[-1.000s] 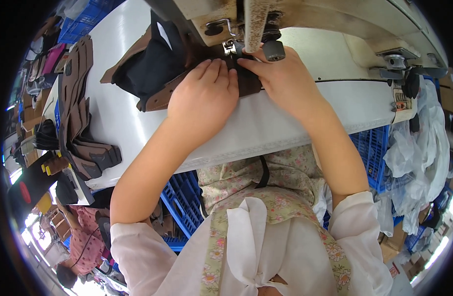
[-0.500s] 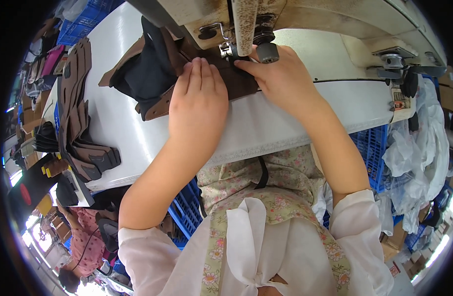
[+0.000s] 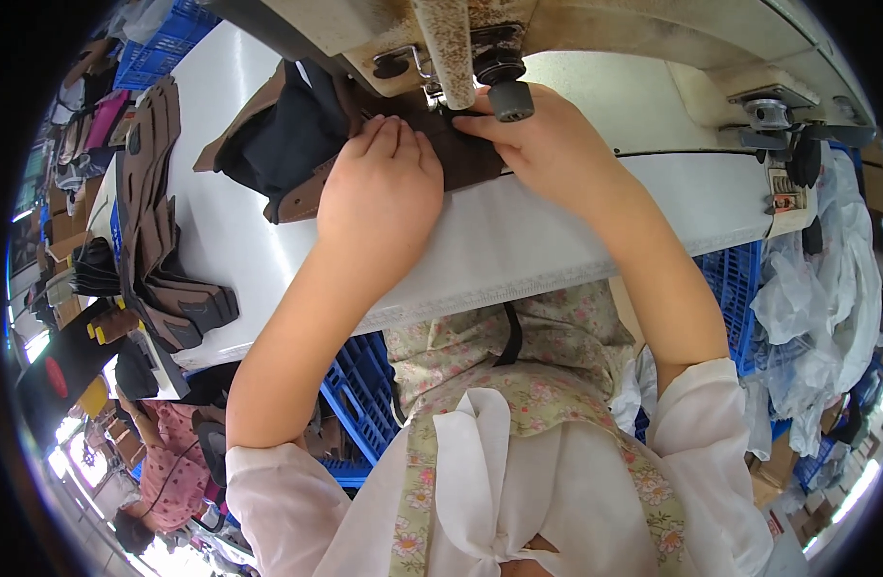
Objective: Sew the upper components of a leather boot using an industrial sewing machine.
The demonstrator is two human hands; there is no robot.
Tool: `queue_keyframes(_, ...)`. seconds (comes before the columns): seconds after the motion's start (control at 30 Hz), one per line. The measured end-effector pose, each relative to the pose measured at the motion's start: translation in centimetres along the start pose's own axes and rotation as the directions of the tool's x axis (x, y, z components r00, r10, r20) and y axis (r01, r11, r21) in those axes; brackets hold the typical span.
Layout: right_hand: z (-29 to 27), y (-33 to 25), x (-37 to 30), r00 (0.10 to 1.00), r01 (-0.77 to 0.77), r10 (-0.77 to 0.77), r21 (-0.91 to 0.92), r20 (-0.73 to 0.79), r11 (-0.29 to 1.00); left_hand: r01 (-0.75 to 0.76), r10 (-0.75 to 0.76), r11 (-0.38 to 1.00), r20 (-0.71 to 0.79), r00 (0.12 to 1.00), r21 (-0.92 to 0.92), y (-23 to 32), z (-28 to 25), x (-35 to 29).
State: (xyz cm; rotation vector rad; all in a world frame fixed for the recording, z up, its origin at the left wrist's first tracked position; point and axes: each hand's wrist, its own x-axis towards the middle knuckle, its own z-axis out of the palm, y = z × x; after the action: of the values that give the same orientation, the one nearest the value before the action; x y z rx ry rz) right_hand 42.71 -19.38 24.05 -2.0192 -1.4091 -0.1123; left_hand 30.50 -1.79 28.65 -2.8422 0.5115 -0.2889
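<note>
Brown leathery workpiece with bunched black fabric [image 3: 292, 137] lies under the close-set, bent fingers of the left hand [image 3: 382, 188]. Thumb and forefinger of the right hand [image 3: 549, 144] stand narrowly apart beside a silver metal presser foot [image 3: 435, 97] (whether either hand grips, I cannot tell). Well left of the 2 hands' fingers, flat brown pieces [image 3: 153, 197] overlap.

A white blouse [image 3: 581, 490] with loose sleeves [image 3: 703, 423] ending near the elbows features a knotted tie [image 3: 472, 457]; the apron [image 3: 552, 406] is green floral; hands [image 3: 384, 183] are bare.
</note>
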Motion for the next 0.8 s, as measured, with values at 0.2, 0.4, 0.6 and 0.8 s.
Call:
queue_keyframes(0.2, 0.2, -0.1, -0.2, 0.997, -0.044, 0.043, 0.007, 0.057, 0.999, -0.031, 0.031, 0.999, 0.023, 0.999, -0.029, -0.4, -0.3, 0.3)
queue_keyframes(0.4, 0.6, -0.3, -0.4, 0.999, -0.041, 0.043, 0.057, -0.034, 0.998, -0.02, 0.02, 1.0, -0.008, 1.0, -0.011, -0.4, 0.0, 0.0)
queue_keyframes(0.6, 0.7, -0.3, -0.3, 0.998, -0.055, 0.059, 0.107, -0.037, 0.993, 0.041, -0.037, 0.999, 0.148, 0.988, -0.024, -0.1, -0.5, 0.1)
queue_keyframes(0.8, 0.3, -0.7, -0.3, 0.996, -0.086, 0.088, 0.11, -0.012, 0.99, 0.021, -0.02, 1.0, 0.147, 0.989, -0.003, 0.0, -0.6, 0.2)
